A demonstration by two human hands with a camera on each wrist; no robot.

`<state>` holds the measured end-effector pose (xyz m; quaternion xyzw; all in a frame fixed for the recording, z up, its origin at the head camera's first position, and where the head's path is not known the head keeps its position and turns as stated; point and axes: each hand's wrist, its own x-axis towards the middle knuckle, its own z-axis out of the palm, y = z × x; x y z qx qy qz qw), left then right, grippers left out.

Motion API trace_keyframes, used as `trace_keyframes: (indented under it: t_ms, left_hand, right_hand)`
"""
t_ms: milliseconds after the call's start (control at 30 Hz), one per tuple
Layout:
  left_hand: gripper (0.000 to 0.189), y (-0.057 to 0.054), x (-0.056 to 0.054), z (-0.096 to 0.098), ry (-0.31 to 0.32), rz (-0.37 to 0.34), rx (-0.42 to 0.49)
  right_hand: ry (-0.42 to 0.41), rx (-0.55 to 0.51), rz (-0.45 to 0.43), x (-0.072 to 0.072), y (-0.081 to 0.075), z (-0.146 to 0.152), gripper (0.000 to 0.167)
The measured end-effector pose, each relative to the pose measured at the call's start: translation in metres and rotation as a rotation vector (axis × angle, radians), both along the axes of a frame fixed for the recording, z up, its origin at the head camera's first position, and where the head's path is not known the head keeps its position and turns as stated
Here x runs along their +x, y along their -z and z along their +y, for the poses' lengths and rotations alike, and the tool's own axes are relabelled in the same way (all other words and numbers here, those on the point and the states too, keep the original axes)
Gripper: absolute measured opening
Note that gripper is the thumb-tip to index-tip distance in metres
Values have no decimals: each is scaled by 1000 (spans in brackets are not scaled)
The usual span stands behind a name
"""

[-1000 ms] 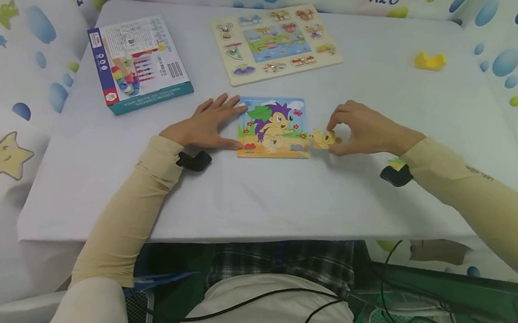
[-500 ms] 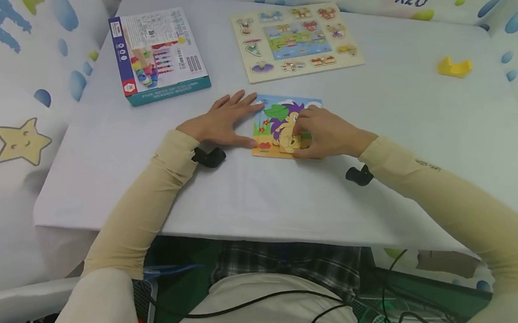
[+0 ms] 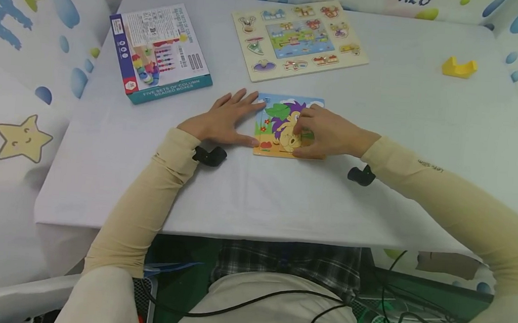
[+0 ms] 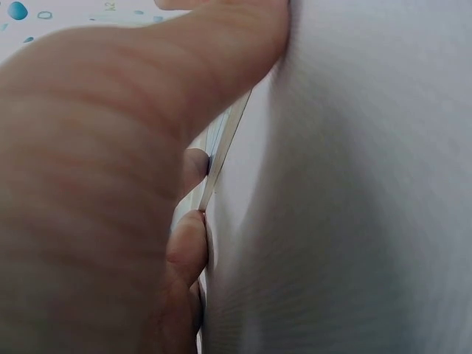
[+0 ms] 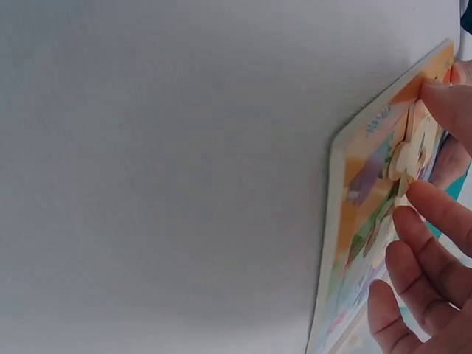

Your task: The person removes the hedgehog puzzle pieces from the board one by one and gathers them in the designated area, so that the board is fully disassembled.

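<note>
A small hedgehog picture puzzle board lies flat on the table in front of me. My left hand is spread beside it, thumb and fingertips at its left edge. In the left wrist view the fingers lie along the thin edge of the board. Over the right half of the picture, my right hand pinches a pale yellow puzzle piece between thumb and fingers. The right wrist view shows this wooden piece standing slightly proud of the board. The right hand hides part of the picture.
Behind the puzzle, a larger knob puzzle board lies at an angle on the white tablecloth. A boxed toy set is at the back left. A yellow curved block sits at the far right.
My right hand has carried the yellow piece leftward from beside the board onto the picture, and has stayed there over the last half second. The left hand keeps its place at the board's edge.
</note>
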<state>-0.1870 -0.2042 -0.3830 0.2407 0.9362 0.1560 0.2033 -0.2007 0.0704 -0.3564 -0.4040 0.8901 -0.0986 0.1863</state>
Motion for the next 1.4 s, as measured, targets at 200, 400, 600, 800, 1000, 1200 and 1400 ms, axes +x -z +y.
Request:
trace_keyframes:
  t_ms: [200, 400, 600, 800, 1000, 1200, 1400]
  left_hand:
    - [96, 0, 1, -1, 6, -2, 9]
    - [96, 1, 0, -3, -3, 10, 0]
    - [95, 1, 1, -3, -5, 3, 4]
    - [95, 0, 2, -1, -3, 1, 7]
    - [96, -1, 0, 0, 3, 5, -4]
    - [96, -3, -3, 2, 9, 12, -6]
    - [95, 1, 0, 0, 1, 7, 14]
  right_hand:
    - [-161, -63, 155, 3, 8, 13, 55]
    - [-278, -31, 223, 9, 13, 19, 53]
    - [-287, 28, 210, 11, 15, 18, 57]
    - [-306, 30, 248, 10, 13, 22, 57]
    - [-306, 39, 255, 11, 14, 25, 60]
    - [-294, 44, 268, 11, 16, 28, 64]
    - [-276, 47, 250, 13, 18, 26, 64]
